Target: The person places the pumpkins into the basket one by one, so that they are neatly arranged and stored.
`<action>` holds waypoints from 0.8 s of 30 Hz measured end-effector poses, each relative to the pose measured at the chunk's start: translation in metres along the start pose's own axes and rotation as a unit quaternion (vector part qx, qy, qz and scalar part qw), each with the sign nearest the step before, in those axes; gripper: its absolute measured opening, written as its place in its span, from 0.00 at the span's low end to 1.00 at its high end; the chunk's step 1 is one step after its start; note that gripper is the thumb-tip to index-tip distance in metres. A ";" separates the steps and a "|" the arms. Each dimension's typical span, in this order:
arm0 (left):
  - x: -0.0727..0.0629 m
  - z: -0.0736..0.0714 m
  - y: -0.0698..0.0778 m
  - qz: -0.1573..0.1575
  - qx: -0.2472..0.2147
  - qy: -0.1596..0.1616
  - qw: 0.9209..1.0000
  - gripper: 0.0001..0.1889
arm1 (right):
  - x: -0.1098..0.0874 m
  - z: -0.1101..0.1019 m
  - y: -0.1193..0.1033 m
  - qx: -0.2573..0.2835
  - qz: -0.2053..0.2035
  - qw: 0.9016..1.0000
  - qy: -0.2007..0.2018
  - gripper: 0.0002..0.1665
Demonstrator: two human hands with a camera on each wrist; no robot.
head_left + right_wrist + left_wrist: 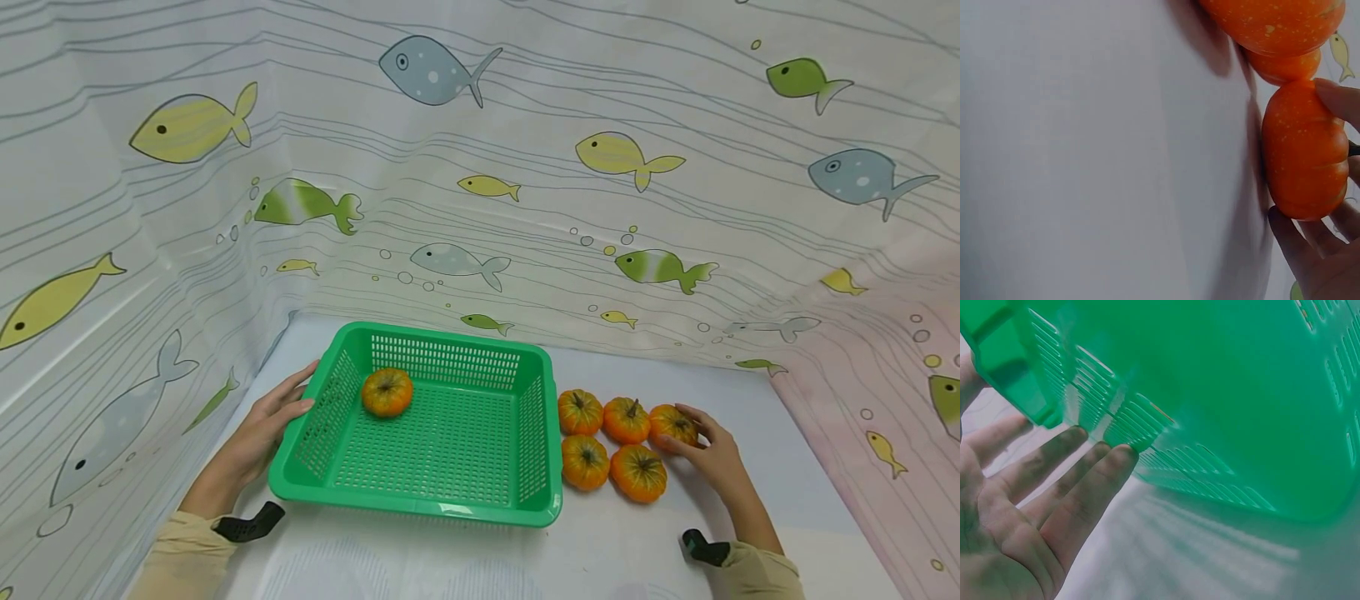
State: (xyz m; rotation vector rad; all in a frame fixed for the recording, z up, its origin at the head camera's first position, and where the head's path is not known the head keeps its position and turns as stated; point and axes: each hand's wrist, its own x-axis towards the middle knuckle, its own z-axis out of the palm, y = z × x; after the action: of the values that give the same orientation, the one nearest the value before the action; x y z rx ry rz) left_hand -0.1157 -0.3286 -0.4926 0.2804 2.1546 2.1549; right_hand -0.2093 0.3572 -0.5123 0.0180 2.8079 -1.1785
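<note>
My left hand (264,427) is at the left side of a green plastic basket (553,450). In the left wrist view its extended fingers (1088,500) touch the slotted outer wall, just under the rim. A small orange pumpkin (387,392) sits inside the basket, toward the back left. On the right, my right hand (705,446) holds another small pumpkin (672,427) at the end of a group. The right wrist view shows this pumpkin (1305,153) standing on its side, with the thumb at one end and fingers at the other.
Beside the basket's right wall lie more pumpkins: two in the back row, a nearer left one (585,462) and a nearer right one (638,473). A white cloth (420,562) covers the table. Fish-patterned curtains (540,225) enclose the back and sides.
</note>
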 end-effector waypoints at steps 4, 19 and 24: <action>-0.001 0.000 -0.001 -0.001 0.008 0.004 1.000 0.33 | -0.002 -0.004 -0.004 0.009 -0.004 1.000 0.011 0.50; -0.001 -0.001 -0.002 0.006 0.010 0.001 1.000 0.33 | -0.002 -0.019 -0.045 0.018 -0.065 0.997 0.040 0.47; 0.000 0.000 -0.001 -0.002 0.006 0.000 1.000 0.33 | 0.000 -0.017 -0.063 -0.002 -0.096 0.994 0.044 0.43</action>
State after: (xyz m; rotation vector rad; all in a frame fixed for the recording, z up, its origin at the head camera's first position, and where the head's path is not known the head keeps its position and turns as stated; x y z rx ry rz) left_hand -0.1155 -0.3288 -0.4935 0.2784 2.1667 2.1409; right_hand -0.2132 0.3252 -0.4559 -0.2093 2.9444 -1.2395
